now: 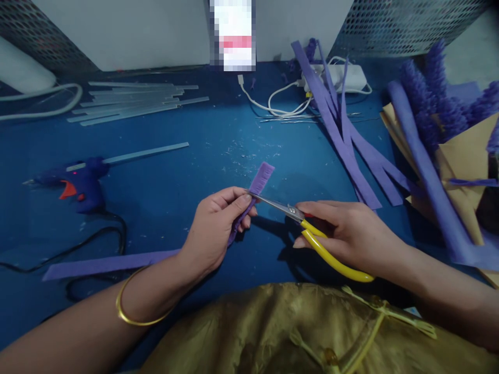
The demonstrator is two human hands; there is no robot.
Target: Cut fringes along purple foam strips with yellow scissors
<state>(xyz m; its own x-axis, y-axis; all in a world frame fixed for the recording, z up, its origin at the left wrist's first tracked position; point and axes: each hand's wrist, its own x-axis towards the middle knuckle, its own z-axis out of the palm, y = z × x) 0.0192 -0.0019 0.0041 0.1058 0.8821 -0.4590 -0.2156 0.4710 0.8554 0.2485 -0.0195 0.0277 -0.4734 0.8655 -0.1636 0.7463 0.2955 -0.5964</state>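
Over the blue tabletop [156, 179], toward its near edge, the left hand [212, 223] pinches a notched purple strip [262, 178], its free end slanting away rightward. The right hand [346, 228] grips yellow-handled scissors [292, 210], blades crossing the strip's long axis beside that pinch.

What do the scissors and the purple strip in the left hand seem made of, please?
Scissors: blades look metal, grey and shiny; yellow handles glossy, probably plastic-coated, with smooth highlights. Purple strip: matte, perhaps felt or similar fabric, as its surface looks soft.
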